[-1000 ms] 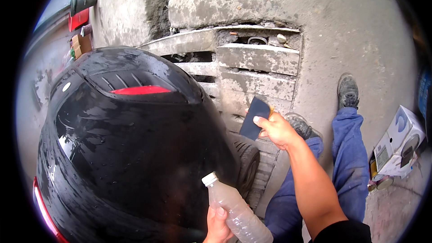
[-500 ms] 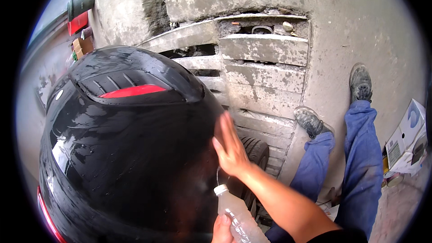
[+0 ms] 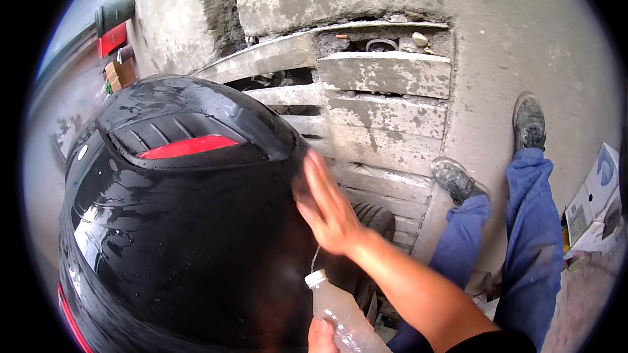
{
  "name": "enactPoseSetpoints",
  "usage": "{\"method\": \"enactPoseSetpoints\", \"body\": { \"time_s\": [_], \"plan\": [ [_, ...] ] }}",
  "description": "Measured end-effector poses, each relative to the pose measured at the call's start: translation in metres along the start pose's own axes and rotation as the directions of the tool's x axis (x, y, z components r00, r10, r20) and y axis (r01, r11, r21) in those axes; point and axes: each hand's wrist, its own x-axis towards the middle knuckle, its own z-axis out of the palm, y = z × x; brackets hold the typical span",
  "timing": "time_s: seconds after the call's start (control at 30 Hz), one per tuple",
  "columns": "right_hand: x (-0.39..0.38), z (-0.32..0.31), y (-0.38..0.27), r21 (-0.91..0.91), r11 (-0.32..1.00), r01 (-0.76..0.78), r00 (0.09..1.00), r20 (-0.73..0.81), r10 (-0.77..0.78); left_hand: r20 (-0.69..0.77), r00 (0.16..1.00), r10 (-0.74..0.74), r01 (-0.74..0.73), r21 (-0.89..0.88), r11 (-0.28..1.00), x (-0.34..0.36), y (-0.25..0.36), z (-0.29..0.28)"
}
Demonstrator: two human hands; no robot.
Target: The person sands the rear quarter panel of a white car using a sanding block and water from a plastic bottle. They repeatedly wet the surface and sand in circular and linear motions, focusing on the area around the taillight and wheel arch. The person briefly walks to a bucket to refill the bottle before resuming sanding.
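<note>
My right hand point(image 3: 329, 216) lies with fingers extended along the rounded right edge of a glossy black, wet body panel point(image 3: 183, 235), apparently a vehicle's, with a red reflector point(image 3: 186, 147) in a ribbed recess. What lies under that palm is hidden. In my left hand point(image 3: 322, 333), at the lower edge, is a clear plastic bottle point(image 3: 343, 310) of cloudy liquid, tilted slightly, with a thin stream rising from its white cap beside my right wrist. A tyre point(image 3: 376, 216) shows behind the panel's edge.
Broken concrete drain slats point(image 3: 383, 72) have gaps and loose rubble. My shoes point(image 3: 528, 117) and blue trouser legs are at the right, beside a white box point(image 3: 592, 199). A dark green cylinder point(image 3: 114, 10), a red object point(image 3: 111, 39) and a cardboard box point(image 3: 119, 73) are at top left.
My right hand has moved left and flattened onto the panel, then slightly upward; the dark pad it held is now out of sight. The bottle has shifted, and a stream now leaves its cap.
</note>
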Motion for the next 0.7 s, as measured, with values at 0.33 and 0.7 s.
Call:
{"method": "enactPoseSetpoints", "body": {
  "time_s": [0.33,0.7],
  "plan": [
    [-0.057,-0.008,-0.001,-0.015,0.998,-0.057,0.997,0.045,0.057,0.043,0.999,0.016,-0.016,-0.007,1.0,0.008,0.015,0.017],
    [-0.025,-0.006,0.006,0.021,0.999,0.025,0.999,0.031,-0.026,0.006,0.999,0.032,-0.031,-0.057,0.998,0.013,0.03,0.036]
  ]
}}
